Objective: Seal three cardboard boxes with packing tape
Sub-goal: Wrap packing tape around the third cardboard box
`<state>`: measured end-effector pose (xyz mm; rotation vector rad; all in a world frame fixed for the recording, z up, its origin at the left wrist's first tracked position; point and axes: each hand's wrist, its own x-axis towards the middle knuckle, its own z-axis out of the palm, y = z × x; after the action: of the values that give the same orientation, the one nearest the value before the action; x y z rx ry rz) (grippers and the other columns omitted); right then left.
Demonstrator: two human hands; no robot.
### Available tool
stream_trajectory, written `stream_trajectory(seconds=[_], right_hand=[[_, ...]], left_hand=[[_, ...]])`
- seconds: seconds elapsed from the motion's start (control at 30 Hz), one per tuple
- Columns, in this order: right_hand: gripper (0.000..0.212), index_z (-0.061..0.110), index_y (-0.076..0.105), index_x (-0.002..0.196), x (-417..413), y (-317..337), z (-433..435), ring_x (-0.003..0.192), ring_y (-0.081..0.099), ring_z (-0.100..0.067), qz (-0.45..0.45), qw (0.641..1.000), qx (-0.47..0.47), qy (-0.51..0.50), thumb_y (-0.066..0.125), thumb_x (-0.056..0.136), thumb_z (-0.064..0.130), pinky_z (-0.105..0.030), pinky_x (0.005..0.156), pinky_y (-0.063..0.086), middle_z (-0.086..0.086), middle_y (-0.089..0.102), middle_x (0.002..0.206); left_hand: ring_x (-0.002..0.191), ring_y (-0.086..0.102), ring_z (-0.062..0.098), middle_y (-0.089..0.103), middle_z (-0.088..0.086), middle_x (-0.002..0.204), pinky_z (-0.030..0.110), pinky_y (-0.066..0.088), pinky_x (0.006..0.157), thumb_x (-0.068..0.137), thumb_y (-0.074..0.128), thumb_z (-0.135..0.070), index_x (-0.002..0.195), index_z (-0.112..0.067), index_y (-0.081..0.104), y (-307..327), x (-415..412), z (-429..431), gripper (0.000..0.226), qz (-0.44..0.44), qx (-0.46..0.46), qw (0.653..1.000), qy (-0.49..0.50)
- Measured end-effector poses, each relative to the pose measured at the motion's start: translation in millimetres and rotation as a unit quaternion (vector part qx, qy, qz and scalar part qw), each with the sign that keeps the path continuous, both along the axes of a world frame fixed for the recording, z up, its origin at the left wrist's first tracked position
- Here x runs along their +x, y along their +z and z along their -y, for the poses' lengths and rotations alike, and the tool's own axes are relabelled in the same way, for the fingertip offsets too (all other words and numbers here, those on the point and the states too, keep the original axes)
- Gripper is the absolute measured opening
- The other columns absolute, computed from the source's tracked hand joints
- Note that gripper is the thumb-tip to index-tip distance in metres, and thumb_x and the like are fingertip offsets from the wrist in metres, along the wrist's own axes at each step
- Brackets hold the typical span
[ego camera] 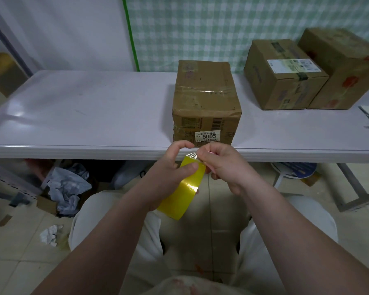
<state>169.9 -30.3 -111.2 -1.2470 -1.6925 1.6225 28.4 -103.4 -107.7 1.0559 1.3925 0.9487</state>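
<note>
Hands meet just below the table [94, 116] edge. The left hand [170, 167] grips a yellow tape roll [183, 194], thumb pressed across its band. The band runs slantwise, from low by the left wrist up toward the right fingers. The right hand [224, 165] pinches the roll's clear loose end [191, 155] at its upper tip. Straight beyond the grip sits a taped box [207, 103]; two more boxes [283, 75] stand beyond and well right.

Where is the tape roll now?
Head view, centre: the yellow tape roll is in the left hand, below the table edge near the 5005 box, right hand pinching its free end.
</note>
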Motion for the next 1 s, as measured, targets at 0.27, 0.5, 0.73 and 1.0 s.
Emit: stream_trajectory(seconds=[0.27,0.5,0.73,1.0], right_hand=[[0.015,0.016,0.063,0.082,0,1,3,0.061,0.049,-0.007,-0.022,0.999,0.045,-0.019,0.056,0.096,0.02,-0.013,0.046,0.039,0.002,0.055,0.069],[0.013,0.026,0.063,0.08,-2,-6,1,0.072,0.054,-0.01,0.015,0.993,0.114,-0.031,0.06,0.093,0.026,-0.022,0.059,0.043,0.001,0.061,0.08],[0.012,0.027,0.062,0.077,-6,1,0,0.073,0.053,-0.001,0.061,0.976,0.201,-0.061,0.067,0.088,0.031,-0.016,0.058,0.036,0.012,0.059,0.077],[0.02,0.021,0.059,0.076,-7,-1,-12,0.07,0.052,-0.01,0.044,0.974,0.155,-0.161,0.069,0.086,0.035,-0.024,0.06,0.04,0.006,0.058,0.076]], left_hand=[[0.079,0.07,0.035,0.067,0.016,0.099,0.053,0.054,0.078,0.092,0.061,-0.027,0.112,-0.039,0.05,-2,-3,-2,0.025,0.006,-0.007,1.0,-0.002],[0.078,0.07,0.032,0.063,0.017,0.106,0.05,0.054,0.077,0.093,0.058,-0.027,0.107,-0.034,0.053,-2,-3,-2,0.016,0.029,-0.011,1.0,-0.004],[0.071,0.07,0.024,0.06,0.02,0.112,0.034,0.055,0.062,0.094,0.055,-0.024,0.115,-0.024,0.048,8,-2,2,0.022,0.04,0.0,0.999,0.008],[0.058,0.068,0.012,0.061,0.008,0.098,0.027,0.054,0.054,0.095,0.053,-0.024,0.113,-0.027,0.049,27,-8,7,0.019,-0.01,-0.001,0.999,0.048]])
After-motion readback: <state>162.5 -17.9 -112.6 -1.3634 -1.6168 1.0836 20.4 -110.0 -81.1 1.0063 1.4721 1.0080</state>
